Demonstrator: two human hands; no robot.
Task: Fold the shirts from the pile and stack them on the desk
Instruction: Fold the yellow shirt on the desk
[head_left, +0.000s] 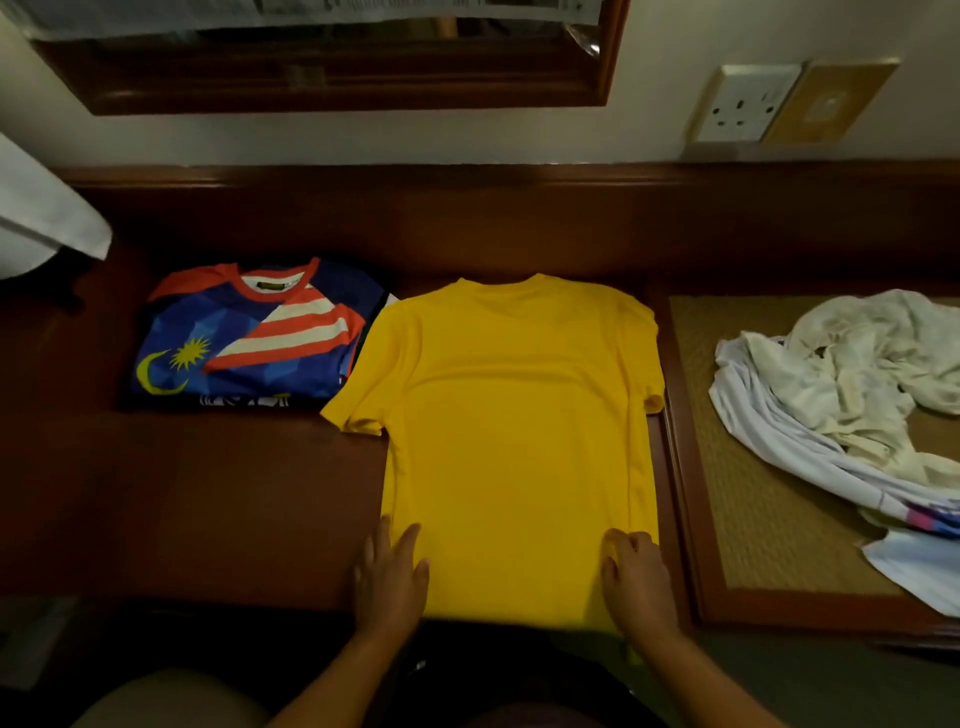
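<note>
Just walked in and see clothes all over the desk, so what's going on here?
A person is folding shirts. A yellow shirt lies spread flat on the desk, not yet folded. The left hand rests flat on its lower left edge; the right hand pinches the lower right edge. A folded blue, red and white shirt sits to the left, and a crumpled pile of pale shirts waits on the right.
</note>
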